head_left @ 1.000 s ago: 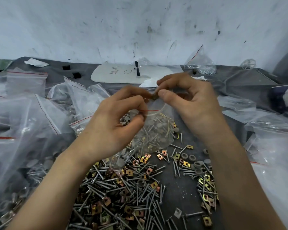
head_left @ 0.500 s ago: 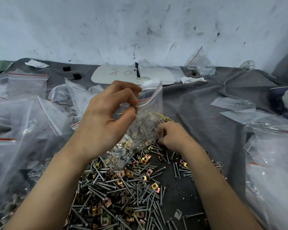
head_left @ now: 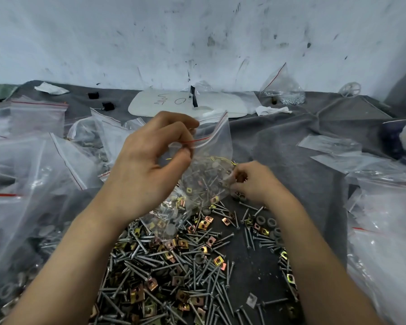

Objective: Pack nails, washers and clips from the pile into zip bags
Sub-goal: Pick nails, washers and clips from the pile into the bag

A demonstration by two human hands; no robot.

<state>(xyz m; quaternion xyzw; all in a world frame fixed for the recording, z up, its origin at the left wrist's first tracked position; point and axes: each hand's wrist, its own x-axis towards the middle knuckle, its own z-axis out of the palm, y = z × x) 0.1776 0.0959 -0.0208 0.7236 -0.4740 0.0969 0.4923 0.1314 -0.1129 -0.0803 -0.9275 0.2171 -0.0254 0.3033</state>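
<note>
Left hand (head_left: 148,165) pinches the zip bag (head_left: 212,160) at its red seal strip, thumb under, fingers over. The bag mouth gapes up and to the right. The bag hangs over the far edge of the pile (head_left: 174,266), part-filled with nails, clips and washers.

Right hand (head_left: 253,181) sits low at the bag's right side, fingers curled tight. Can't tell whether they hold a piece or the bag film.

Open room: bare grey cloth (head_left: 302,165) right of and beyond the right hand, up to the white board (head_left: 185,103) at far centre.

Left side is walled in by filled bags (head_left: 33,174) against the pile's left edge. Right-side bags (head_left: 382,226) crowd the other flank. Loose grey washers (head_left: 265,222) lie just near of the right hand.

The frame cuts off the pile's near edge, and both forearms cover parts of it. Bag contents blur through the film.
</note>
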